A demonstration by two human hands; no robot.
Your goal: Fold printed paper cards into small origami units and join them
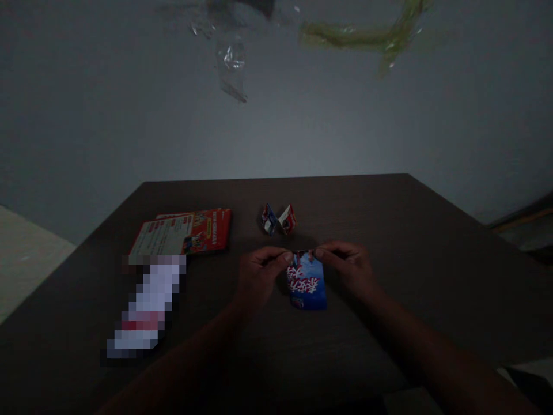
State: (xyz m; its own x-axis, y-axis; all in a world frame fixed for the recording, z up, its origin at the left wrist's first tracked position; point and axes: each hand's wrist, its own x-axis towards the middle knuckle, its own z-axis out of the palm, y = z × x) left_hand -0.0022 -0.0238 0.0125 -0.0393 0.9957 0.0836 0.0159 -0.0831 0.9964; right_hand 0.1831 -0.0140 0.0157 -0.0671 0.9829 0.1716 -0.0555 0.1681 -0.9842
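Note:
A blue printed sheet with red and white lettering hangs between my two hands, above the dark table. My left hand pinches its upper left corner between thumb and fingers. At the upper right corner, my right hand holds it in the same kind of pinch. The top edge looks folded or curled over. Just beyond the hands stands a small folded paper piece, red and white on the right and blue on the left.
Red and white printed booklets lie stacked at the left of the table. In front of them is a pixelated bright object. A grey wall with yellow tape and clear plastic rises behind the table.

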